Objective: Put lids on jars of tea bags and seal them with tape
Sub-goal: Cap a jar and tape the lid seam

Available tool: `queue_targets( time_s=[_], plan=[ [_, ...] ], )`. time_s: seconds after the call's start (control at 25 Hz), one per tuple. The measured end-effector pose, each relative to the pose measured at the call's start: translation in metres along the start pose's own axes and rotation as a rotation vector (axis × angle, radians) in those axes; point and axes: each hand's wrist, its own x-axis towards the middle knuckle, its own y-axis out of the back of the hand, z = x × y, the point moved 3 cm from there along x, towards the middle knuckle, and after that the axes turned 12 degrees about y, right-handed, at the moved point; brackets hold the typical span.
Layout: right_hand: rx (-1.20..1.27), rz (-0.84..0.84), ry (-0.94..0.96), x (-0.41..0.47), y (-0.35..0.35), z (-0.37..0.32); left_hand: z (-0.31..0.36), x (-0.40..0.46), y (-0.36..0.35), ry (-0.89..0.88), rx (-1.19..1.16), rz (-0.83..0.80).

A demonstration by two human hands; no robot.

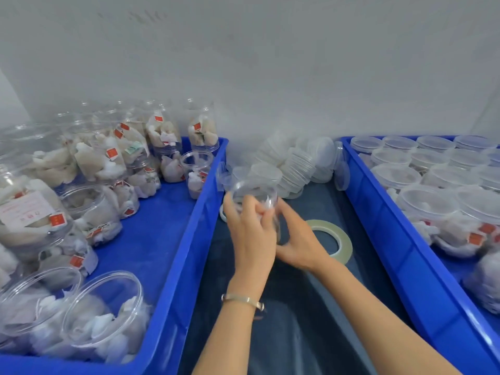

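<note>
At the centre of the view, just above the dark blue-grey table [311, 334], both hands meet around one clear round plastic jar of white tea bags [255, 197]. The left hand [250, 234] wraps its fingers over the jar's near side from about seven o'clock. The right hand [296, 244] comes in from five o'clock, its fingers curled against the jar's right wall and lower edge. Each grip is closed on the jar, though motion blur hides exactly where the fingertips sit.

The jar appears tilted, its long axis leaning away from the person toward twelve o'clock, with its round top facing up and away. Whether a lid is already seated on it I cannot tell; the rim is smeared.

The relation that matters next, as I judge it, is jar to tape. The flat roll of clear sealing tape [331, 238] lies on the table at about three o'clock from the jar, just beside the right wrist, so the right hand is nearer to it. The heap of clear round plastic lids [292, 163] lies at twelve to one o'clock, just beyond the jar.

At nine o'clock, a blue plastic crate [189, 253] holds open jars of tea bags. At three o'clock, a second blue crate [384, 226] holds lidded jars.
</note>
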Motion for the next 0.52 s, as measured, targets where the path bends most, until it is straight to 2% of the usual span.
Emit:
queue_targets(
  time_s=[0.04, 0.08, 0.2, 0.24, 0.52],
  plan=[
    [-0.027, -0.059, 0.013, -0.012, 0.004, 0.011, -0.015, -0.009, -0.002, -0.009, 0.003, -0.024],
    [-0.054, -0.047, -0.004, -0.015, 0.010, 0.021, -0.027, -0.015, -0.004, -0.025, -0.007, -0.046],
    [-0.279, 0.187, -0.181, 0.008, 0.030, 0.051, -0.042, -0.020, -0.007, -0.052, -0.051, -0.049],
    [-0.368, 0.168, -0.239, 0.025, 0.032, 0.060, -0.043, -0.018, -0.009, -0.040, -0.074, -0.051],
    [-0.603, -0.285, -0.278, 0.115, 0.020, 0.090, -0.049, -0.019, -0.009, -0.015, -0.211, -0.264]
  ],
)
